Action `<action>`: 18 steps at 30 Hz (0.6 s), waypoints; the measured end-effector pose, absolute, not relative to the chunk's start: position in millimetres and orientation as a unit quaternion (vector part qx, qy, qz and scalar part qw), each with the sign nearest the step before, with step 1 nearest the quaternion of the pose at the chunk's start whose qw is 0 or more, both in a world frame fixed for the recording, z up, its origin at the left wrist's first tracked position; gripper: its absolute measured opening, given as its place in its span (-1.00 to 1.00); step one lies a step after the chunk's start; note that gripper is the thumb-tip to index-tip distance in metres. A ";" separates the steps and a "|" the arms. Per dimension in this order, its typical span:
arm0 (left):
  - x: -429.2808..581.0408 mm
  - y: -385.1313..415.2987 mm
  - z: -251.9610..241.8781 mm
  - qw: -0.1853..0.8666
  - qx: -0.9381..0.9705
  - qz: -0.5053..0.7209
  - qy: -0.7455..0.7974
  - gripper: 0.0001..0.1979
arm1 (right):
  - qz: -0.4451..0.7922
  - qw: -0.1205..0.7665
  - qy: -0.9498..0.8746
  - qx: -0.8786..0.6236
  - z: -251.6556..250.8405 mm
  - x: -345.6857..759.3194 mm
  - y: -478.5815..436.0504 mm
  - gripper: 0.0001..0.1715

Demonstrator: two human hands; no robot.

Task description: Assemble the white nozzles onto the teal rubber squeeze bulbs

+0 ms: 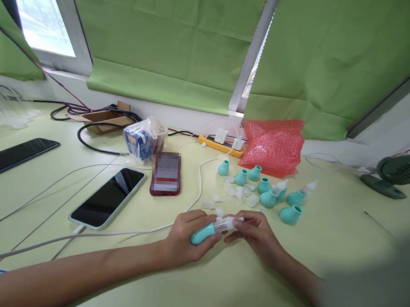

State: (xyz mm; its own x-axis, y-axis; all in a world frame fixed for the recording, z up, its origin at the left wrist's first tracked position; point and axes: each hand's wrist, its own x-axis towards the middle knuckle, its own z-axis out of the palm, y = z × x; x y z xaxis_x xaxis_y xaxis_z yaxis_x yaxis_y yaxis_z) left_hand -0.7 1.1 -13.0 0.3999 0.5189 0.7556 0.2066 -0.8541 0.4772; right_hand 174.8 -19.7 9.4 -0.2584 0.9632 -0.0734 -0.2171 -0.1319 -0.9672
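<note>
Teal bulb [203,234] with clear neck [221,226] is over the surface [196,294], left hand [185,238] clamped round its body, right hand [258,233] pinching the white tip [234,222]; judged light, soft, smooth, likely best held by the rounded body, tip gently

Green blinds [163,40] spanned the top of the frame, with a bright window pane [45,16] uncovered at upper left. Right of center, a red bubble-wrap pouch [273,146] lay beside a yellow power strip [222,148] with white plugs in it. A dark green fan [403,168] stood at the right edge. In the left half, an open cardboard box [104,119] sat near a clear bag [139,142] with a blue package inside; below were a red-cased phone [166,174], a pale-cased phone [107,198] with its screen dark and, at far left, a flat black device [20,156]. A white cable [116,234] crossed the lower left of the surface [182,291].
</note>
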 end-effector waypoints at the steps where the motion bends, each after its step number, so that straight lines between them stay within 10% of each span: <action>1: -0.3 1.5 -12.4 0.163 0.820 0.498 0.228 -0.80 | 0.624 0.466 -0.478 -0.406 8.6 173.6 -20.4 -0.85; 13: -6.0 2.1 -3.0 0.306 0.780 0.467 0.282 -0.54 | 0.189 0.558 -0.626 -0.511 72.4 170.5 32.3 -0.68; 18: -3.3 0.3 -3.2 0.287 0.830 0.404 0.257 -0.72 | -0.027 0.418 -0.702 -0.576 63.7 161.2 89.5 -0.67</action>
State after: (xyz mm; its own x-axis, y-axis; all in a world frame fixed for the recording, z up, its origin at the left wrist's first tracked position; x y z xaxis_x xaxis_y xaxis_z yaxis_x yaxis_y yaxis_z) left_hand -3.3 0.3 -3.2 0.5415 0.6579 0.5234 0.1934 -0.7034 0.6840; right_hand 161.2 89.5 63.7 0.0131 0.7857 0.6184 0.8315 0.3349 -0.4432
